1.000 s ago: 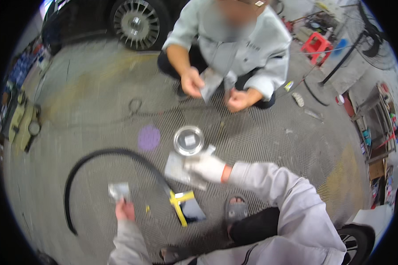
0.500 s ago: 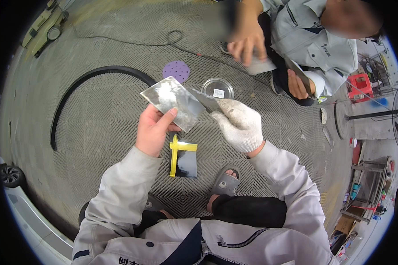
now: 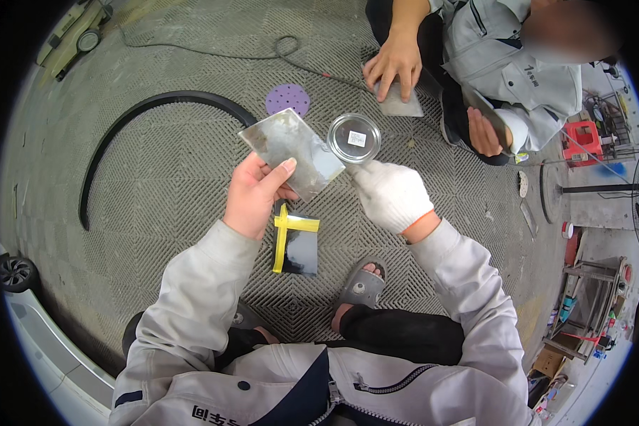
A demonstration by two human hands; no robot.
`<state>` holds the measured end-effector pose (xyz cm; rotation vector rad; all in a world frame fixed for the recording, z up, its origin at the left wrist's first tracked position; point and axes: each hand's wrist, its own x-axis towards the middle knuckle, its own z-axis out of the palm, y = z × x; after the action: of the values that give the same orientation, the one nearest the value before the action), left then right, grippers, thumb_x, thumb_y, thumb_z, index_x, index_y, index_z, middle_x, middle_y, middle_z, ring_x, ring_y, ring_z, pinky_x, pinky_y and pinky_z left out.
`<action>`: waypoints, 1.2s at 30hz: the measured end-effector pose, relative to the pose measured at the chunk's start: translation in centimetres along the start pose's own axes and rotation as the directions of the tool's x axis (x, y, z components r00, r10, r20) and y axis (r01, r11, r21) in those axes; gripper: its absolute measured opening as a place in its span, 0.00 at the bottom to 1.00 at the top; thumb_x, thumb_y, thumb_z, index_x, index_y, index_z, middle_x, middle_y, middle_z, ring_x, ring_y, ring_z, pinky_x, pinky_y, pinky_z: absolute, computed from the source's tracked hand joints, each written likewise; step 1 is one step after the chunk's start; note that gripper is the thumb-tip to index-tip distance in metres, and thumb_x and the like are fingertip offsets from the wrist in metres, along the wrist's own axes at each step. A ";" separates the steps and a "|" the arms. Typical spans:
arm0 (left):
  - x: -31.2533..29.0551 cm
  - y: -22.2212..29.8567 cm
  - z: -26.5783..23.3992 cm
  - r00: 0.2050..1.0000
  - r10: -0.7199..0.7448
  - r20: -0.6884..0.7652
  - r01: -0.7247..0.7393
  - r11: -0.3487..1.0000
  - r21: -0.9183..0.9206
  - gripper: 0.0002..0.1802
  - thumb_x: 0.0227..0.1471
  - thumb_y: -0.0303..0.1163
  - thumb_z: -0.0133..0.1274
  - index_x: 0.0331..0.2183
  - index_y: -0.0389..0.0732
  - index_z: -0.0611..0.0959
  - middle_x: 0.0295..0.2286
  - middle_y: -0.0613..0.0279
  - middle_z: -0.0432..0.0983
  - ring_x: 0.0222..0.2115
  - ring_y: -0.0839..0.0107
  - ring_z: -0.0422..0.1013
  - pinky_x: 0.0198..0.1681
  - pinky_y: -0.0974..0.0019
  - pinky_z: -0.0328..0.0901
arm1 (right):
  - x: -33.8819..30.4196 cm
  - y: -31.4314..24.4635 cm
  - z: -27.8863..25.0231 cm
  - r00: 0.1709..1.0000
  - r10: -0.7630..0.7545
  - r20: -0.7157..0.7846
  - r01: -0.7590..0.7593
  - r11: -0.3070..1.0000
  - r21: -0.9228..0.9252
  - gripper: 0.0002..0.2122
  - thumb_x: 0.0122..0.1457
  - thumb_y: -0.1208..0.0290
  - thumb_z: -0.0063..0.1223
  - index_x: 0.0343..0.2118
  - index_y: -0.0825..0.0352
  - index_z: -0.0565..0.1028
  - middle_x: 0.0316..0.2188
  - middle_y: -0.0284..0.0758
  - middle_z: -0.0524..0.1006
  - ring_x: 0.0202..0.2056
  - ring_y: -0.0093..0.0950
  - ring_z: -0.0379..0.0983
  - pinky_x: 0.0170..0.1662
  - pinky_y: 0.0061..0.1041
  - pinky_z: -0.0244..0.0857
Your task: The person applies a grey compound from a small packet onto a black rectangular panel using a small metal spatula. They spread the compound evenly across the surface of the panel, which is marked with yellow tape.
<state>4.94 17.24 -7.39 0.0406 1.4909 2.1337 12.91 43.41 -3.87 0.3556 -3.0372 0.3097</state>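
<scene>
My bare left hand (image 3: 257, 190) grips a thin rectangular metal plate (image 3: 295, 153), thumb on its smudged grey face. At the plate's right corner is my right hand (image 3: 394, 195), in a white knitted glove. Its fingers are curled together, and whatever they hold is hidden. Just beyond the gloved fingers, a round metal tin (image 3: 353, 149) with a white label stands on the floor. Below the plate lies a glossy black panel (image 3: 302, 254) with yellow tape (image 3: 282, 241) crossed over its top and left side.
A purple perforated sanding disc (image 3: 288, 101) and a curved black strip (image 3: 135, 113) lie on the ribbed floor (image 3: 170, 192). Far right, a co-worker's hand (image 3: 397, 67) presses a grey plate (image 3: 401, 103). A hose (image 3: 220, 55) runs behind; a metal rack (image 3: 582, 291) stands right.
The dark grey sheet in my gloved hand no longer shows. That hand has turned and come lower. The metal plate has shifted slightly right. The co-worker's plate is now down low.
</scene>
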 end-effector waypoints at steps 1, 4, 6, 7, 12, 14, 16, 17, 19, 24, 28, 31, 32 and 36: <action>0.1 0.0 -0.2 1.000 0.014 0.012 -0.014 1.000 0.004 0.15 0.71 0.28 0.61 0.56 0.38 0.82 0.43 0.63 0.87 0.39 0.76 0.83 0.43 0.68 0.79 | 0.2 0.5 -0.1 0.993 0.027 -0.119 -0.017 0.996 0.085 0.17 0.66 0.68 0.61 0.57 0.64 0.83 0.39 0.42 0.86 0.37 0.43 0.86 0.40 0.39 0.82; 0.2 0.0 -0.4 0.999 0.009 0.033 -0.005 0.993 -0.114 0.17 0.71 0.29 0.61 0.58 0.40 0.81 0.46 0.65 0.87 0.43 0.75 0.82 0.48 0.66 0.78 | -0.1 2.3 -0.9 0.830 0.551 0.087 -0.341 0.378 0.861 0.15 0.68 0.70 0.55 0.51 0.76 0.81 0.41 0.45 0.88 0.39 0.35 0.86 0.45 0.33 0.81; 0.1 -0.2 -0.2 0.996 -0.031 0.081 0.050 0.970 -0.236 0.17 0.72 0.30 0.61 0.58 0.40 0.80 0.47 0.65 0.86 0.45 0.75 0.82 0.51 0.65 0.78 | -0.5 3.7 -1.5 0.882 0.338 0.328 -0.273 -0.198 0.941 0.16 0.68 0.69 0.56 0.51 0.78 0.80 0.38 0.41 0.87 0.37 0.30 0.85 0.41 0.28 0.79; 0.1 -0.3 0.0 0.991 -0.057 0.121 0.091 0.951 -0.295 0.17 0.72 0.30 0.61 0.59 0.40 0.80 0.48 0.65 0.85 0.46 0.75 0.81 0.51 0.64 0.78 | -0.9 3.5 -0.9 0.930 0.133 0.341 -0.263 -0.405 0.876 0.17 0.66 0.68 0.58 0.50 0.78 0.81 0.36 0.40 0.85 0.34 0.29 0.82 0.37 0.27 0.77; -0.4 -1.0 1.4 0.973 -0.090 0.211 0.163 0.919 -0.358 0.16 0.72 0.31 0.61 0.57 0.41 0.79 0.47 0.65 0.85 0.47 0.75 0.81 0.52 0.64 0.78 | -1.8 1.9 2.6 0.844 -0.231 0.484 -0.515 -0.605 0.608 0.16 0.64 0.66 0.60 0.47 0.73 0.81 0.30 0.38 0.83 0.25 0.29 0.76 0.29 0.26 0.70; -0.5 -1.0 1.6 0.975 -0.092 0.201 0.160 0.919 -0.359 0.15 0.72 0.31 0.61 0.56 0.41 0.80 0.46 0.66 0.85 0.46 0.74 0.82 0.51 0.63 0.79 | -1.1 2.1 3.0 0.851 -0.229 0.472 -0.476 -0.715 0.512 0.14 0.64 0.68 0.60 0.47 0.73 0.82 0.32 0.38 0.83 0.29 0.29 0.79 0.33 0.26 0.73; -0.4 -0.9 1.1 0.975 -0.083 0.206 0.153 0.924 -0.351 0.14 0.71 0.30 0.61 0.55 0.41 0.81 0.46 0.66 0.86 0.45 0.74 0.82 0.50 0.63 0.79 | -0.4 2.1 2.7 0.790 0.162 0.591 -0.376 -0.633 0.676 0.12 0.66 0.71 0.58 0.48 0.72 0.82 0.34 0.37 0.84 0.32 0.28 0.80 0.37 0.26 0.75; -0.1 -0.8 0.7 0.964 -0.149 0.219 0.221 0.908 -0.356 0.16 0.71 0.30 0.60 0.57 0.40 0.80 0.47 0.64 0.85 0.47 0.73 0.82 0.51 0.63 0.79 | 0.0 2.1 2.3 0.778 0.364 0.512 -0.343 -0.436 0.832 0.11 0.67 0.72 0.58 0.47 0.73 0.82 0.35 0.38 0.84 0.33 0.27 0.80 0.39 0.27 0.76; 0.3 -0.7 -0.8 0.928 -0.185 0.325 0.312 0.862 -0.399 0.20 0.72 0.29 0.56 0.61 0.37 0.79 0.51 0.62 0.84 0.50 0.71 0.82 0.54 0.63 0.80 | 0.4 1.6 1.4 0.761 0.577 0.296 -0.366 0.005 0.931 0.12 0.68 0.72 0.61 0.48 0.76 0.83 0.39 0.41 0.86 0.37 0.26 0.82 0.46 0.29 0.78; 1.2 -2.1 -2.4 0.910 -0.362 0.204 0.412 0.721 -0.558 0.12 0.71 0.26 0.58 0.54 0.38 0.83 0.47 0.62 0.86 0.45 0.71 0.84 0.51 0.65 0.80 | -1.2 -1.0 0.7 0.902 0.430 0.037 -0.313 0.592 0.743 0.14 0.70 0.72 0.60 0.53 0.77 0.82 0.43 0.43 0.86 0.42 0.26 0.83 0.50 0.28 0.77; 0.2 -2.5 -0.7 0.985 -0.053 -0.163 -0.016 0.920 -0.392 0.19 0.72 0.29 0.58 0.61 0.41 0.77 0.49 0.60 0.86 0.48 0.68 0.84 0.54 0.62 0.80 | -0.8 -1.3 1.3 0.788 0.562 0.253 -0.284 -0.033 0.958 0.13 0.72 0.72 0.58 0.54 0.75 0.82 0.44 0.33 0.86 0.42 0.22 0.81 0.50 0.25 0.77; -0.7 -2.0 0.9 0.972 0.081 -0.220 -0.127 0.971 -0.203 0.20 0.74 0.32 0.59 0.61 0.41 0.75 0.47 0.56 0.86 0.47 0.66 0.85 0.53 0.59 0.81 | -0.6 -2.2 2.0 0.715 0.533 0.452 -0.412 -0.200 0.889 0.12 0.71 0.71 0.61 0.52 0.72 0.83 0.42 0.32 0.86 0.43 0.20 0.81 0.50 0.24 0.75; -0.9 -1.8 1.2 0.967 0.162 -0.196 -0.196 0.966 -0.166 0.20 0.74 0.33 0.59 0.61 0.41 0.75 0.47 0.56 0.86 0.46 0.65 0.85 0.54 0.58 0.81 | -0.5 -2.4 2.3 0.714 0.511 0.479 -0.503 -0.101 0.858 0.13 0.71 0.70 0.61 0.52 0.73 0.83 0.43 0.33 0.87 0.42 0.21 0.81 0.49 0.25 0.75; -1.4 -1.5 1.5 0.956 0.180 -0.232 -0.174 0.984 0.043 0.13 0.74 0.31 0.59 0.54 0.36 0.80 0.43 0.58 0.86 0.42 0.72 0.83 0.45 0.62 0.81 | -0.5 -3.0 2.4 0.778 0.492 0.390 -0.492 0.093 0.866 0.15 0.70 0.70 0.62 0.53 0.76 0.83 0.43 0.36 0.87 0.42 0.23 0.81 0.50 0.27 0.75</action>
<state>7.26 18.35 -7.77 -0.0759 1.7021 2.3306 14.03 40.15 -5.64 -0.7380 -2.3439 2.1938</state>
